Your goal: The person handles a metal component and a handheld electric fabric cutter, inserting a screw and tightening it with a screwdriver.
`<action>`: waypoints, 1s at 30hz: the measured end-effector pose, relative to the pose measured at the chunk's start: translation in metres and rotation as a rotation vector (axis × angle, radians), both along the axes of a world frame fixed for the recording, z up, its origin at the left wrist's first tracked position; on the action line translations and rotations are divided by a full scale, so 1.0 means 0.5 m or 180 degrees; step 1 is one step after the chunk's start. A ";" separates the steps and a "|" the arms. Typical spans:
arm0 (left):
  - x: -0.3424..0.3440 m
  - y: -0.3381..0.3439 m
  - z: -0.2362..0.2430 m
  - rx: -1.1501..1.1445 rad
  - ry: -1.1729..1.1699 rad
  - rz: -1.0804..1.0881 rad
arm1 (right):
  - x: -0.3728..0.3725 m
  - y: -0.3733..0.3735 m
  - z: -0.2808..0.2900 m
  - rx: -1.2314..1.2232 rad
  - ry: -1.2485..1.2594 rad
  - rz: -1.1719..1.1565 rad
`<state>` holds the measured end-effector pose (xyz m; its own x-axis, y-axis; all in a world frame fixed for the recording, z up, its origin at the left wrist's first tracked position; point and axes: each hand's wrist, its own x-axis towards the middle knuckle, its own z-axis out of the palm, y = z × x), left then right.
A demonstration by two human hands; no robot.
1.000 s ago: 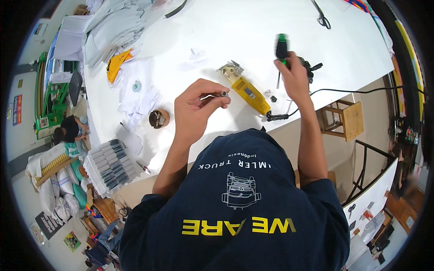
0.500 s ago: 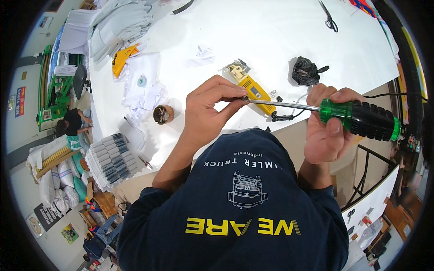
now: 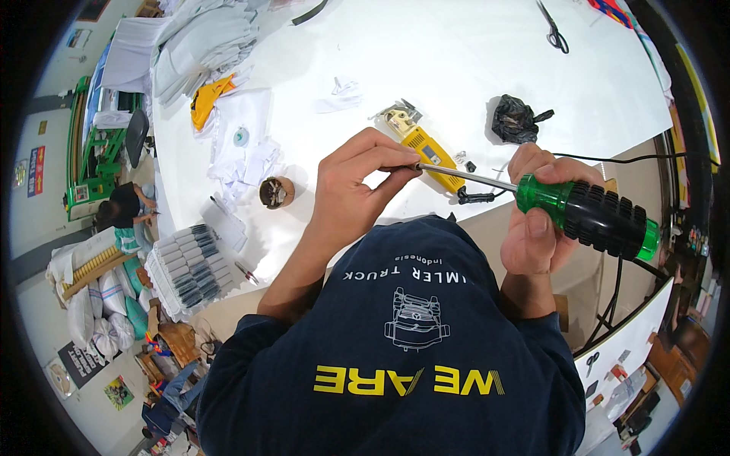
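My left hand (image 3: pixel 353 186) pinches a small metal part (image 3: pixel 416 166) between thumb and fingertips. My right hand (image 3: pixel 536 235) is wrapped round a green and black screwdriver (image 3: pixel 602 221), whose shaft runs leftward with its tip at that part; the exact contact is hidden by my fingers. Behind my hands lies a yellow electric cutting tool (image 3: pixel 429 147) with a metal head, and beside it are a few small loose pieces (image 3: pixel 471 166).
The white table (image 3: pixel 380 53) holds a crumpled black bag (image 3: pixel 513 118), scissors (image 3: pixel 557 38), a brown can (image 3: pixel 276 192), white cloth (image 3: pixel 236 137) and bundled stock (image 3: pixel 190 266). A black cord (image 3: pixel 631 158) crosses the right edge. A person (image 3: pixel 122 205) sits at far left.
My right hand has come down from above with the screwdriver, turned horizontal to meet the part in my left hand, and since shifted slightly left. My left hand has risen slightly rightward.
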<state>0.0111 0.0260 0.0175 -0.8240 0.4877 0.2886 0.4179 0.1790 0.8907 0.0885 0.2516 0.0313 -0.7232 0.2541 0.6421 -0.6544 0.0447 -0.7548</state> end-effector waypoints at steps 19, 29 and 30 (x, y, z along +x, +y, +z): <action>-0.016 -0.033 -0.012 0.0798 -0.1892 -0.0195 | -0.117 0.178 -0.335 0.1679 -0.3734 -0.1258; -0.025 -0.025 -0.014 0.1511 -0.2485 -0.0559 | -0.142 0.184 -0.471 0.2843 -0.3822 -0.1578; -0.025 -0.026 -0.010 0.1530 -0.2539 -0.0548 | -0.145 0.176 -0.458 0.2862 -0.3807 -0.1592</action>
